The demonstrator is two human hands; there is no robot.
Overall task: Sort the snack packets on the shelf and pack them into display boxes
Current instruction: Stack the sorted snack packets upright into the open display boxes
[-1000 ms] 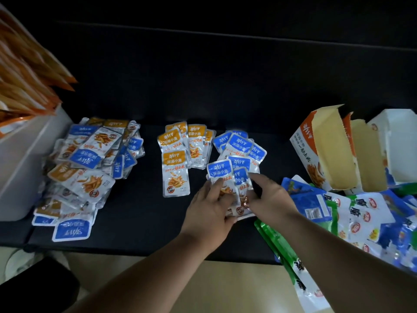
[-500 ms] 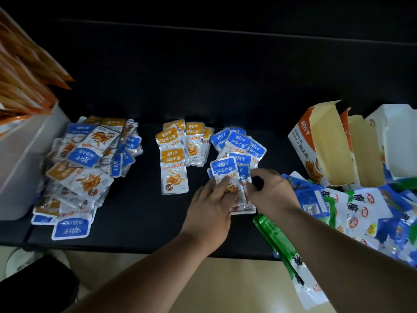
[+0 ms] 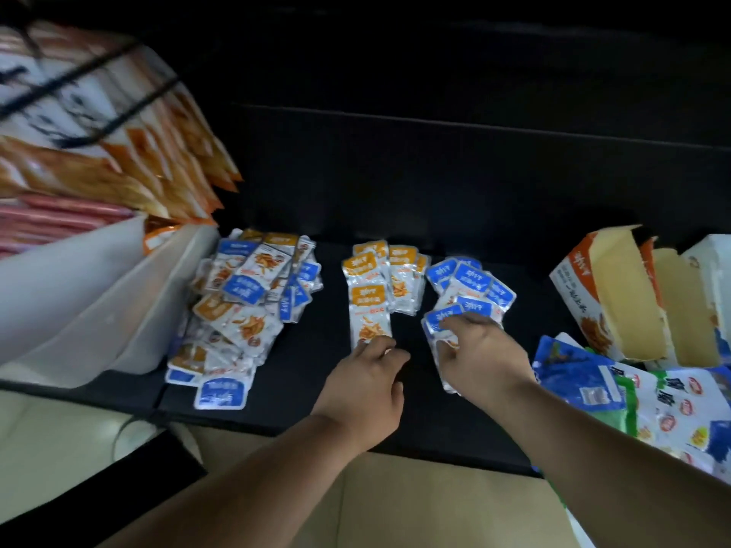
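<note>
Right hand (image 3: 482, 354) pinches blue-labelled silver foil packets (image 3: 445, 316) near black shelf's (image 3: 300, 393) front edge. Left hand (image 3: 368, 385) touches orange-labelled foil packet (image 3: 370, 310), grip unclear. Advise squaring stack.

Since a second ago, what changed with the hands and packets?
The left hand left the blue packet stack and moved left to the lower edge of the orange packet. The right hand still holds that stack. The mixed pile and display boxes stayed put.
</note>
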